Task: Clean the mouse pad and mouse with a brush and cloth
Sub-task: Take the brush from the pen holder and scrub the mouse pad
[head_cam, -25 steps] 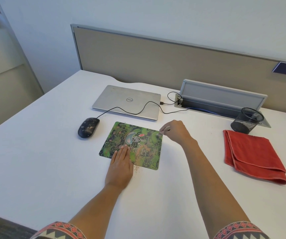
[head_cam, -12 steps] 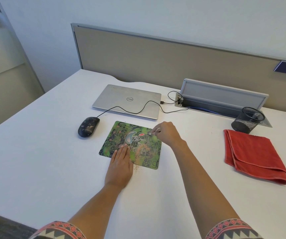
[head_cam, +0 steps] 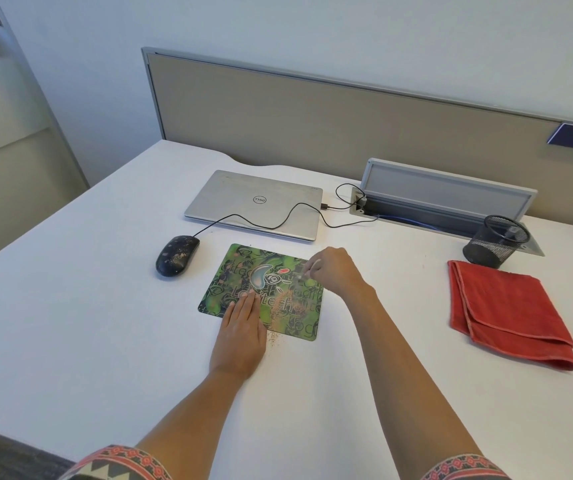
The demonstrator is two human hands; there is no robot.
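Left hand (head_cam: 240, 336) flat, fingers straight and together, pressing near-left part of the mouse pad (head_cam: 240, 271) on the counter (head_cam: 105, 323). Brown crumbs (head_cam: 283, 308) on pad's near-right area, some spilled just off its near edge. Right hand (head_cam: 335, 271) over pad's right side, fingers curled, pinching a thin pale tool (head_cam: 301, 276), mostly hidden. Folded red cloth (head_cam: 510, 313) well right of pad. Speckled mouse (head_cam: 176, 255) just left of pad's far corner. Closed laptop (head_cam: 255, 204) behind pad.

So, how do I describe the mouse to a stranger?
Start at the closed silver laptop at the back of the white desk. In front of its left corner, left of the green mouse pad, lies the mouse: black, rounded, corded and speckled with pale dirt.
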